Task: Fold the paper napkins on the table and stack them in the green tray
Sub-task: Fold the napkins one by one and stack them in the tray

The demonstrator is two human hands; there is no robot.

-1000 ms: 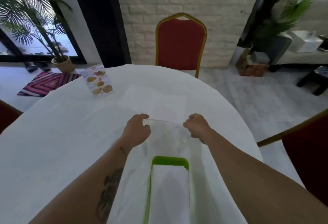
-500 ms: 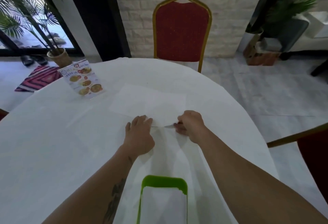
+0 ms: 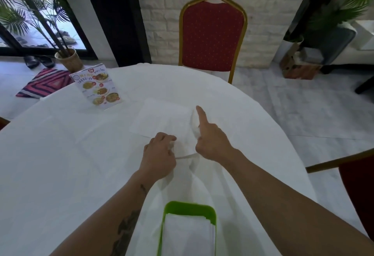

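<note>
A fold is under way. The left hand [image 3: 158,155] pins the near corner of a napkin [image 3: 162,119] to the bench [image 3: 60,154], fingers curled and pinching its edge. The right hand [image 3: 211,140] lifts the napkin's right side, forefinger out straight and the paper caught between thumb and the other fingers. More flat napkins lie beyond it. The tray [image 3: 189,209], nearer the person than the napkin, already holds a folded stack. Next, I judge, the raised side must be carried across, edges matched, then creased.

White napkin [image 3: 162,120] flat (half-lifted), green tray [image 3: 189,207] stacked
</note>
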